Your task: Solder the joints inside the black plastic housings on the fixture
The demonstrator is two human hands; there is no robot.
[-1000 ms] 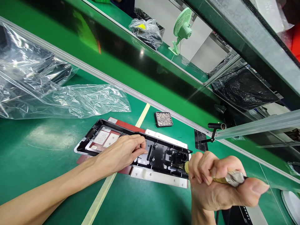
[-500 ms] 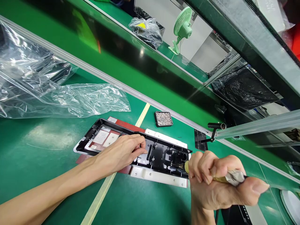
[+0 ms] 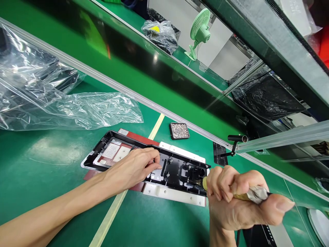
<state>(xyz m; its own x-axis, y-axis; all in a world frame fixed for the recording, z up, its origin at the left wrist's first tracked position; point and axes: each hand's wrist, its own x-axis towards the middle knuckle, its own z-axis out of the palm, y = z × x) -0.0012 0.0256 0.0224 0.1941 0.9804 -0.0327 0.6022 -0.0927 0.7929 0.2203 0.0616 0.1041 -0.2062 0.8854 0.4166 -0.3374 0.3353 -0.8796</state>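
A long black plastic housing (image 3: 177, 169) lies on a white and red fixture (image 3: 172, 194) on the green bench. My left hand (image 3: 136, 166) rests on the middle of the housing with its fingers curled and pinched together; what they pinch is hidden. My right hand (image 3: 239, 202) is wrapped in a fist round a yellowish screwdriver handle (image 3: 244, 197). The tool's front end points at the right end of the housing, and its tip is hidden behind my fingers.
A small black tray of screws (image 3: 179, 130) sits beyond the housing. Crumpled clear plastic bags (image 3: 59, 103) cover the left of the bench. An aluminium rail (image 3: 123, 90) borders a conveyor belt behind. A green fan (image 3: 199, 32) stands far back. A black bracket (image 3: 235, 144) is at the right.
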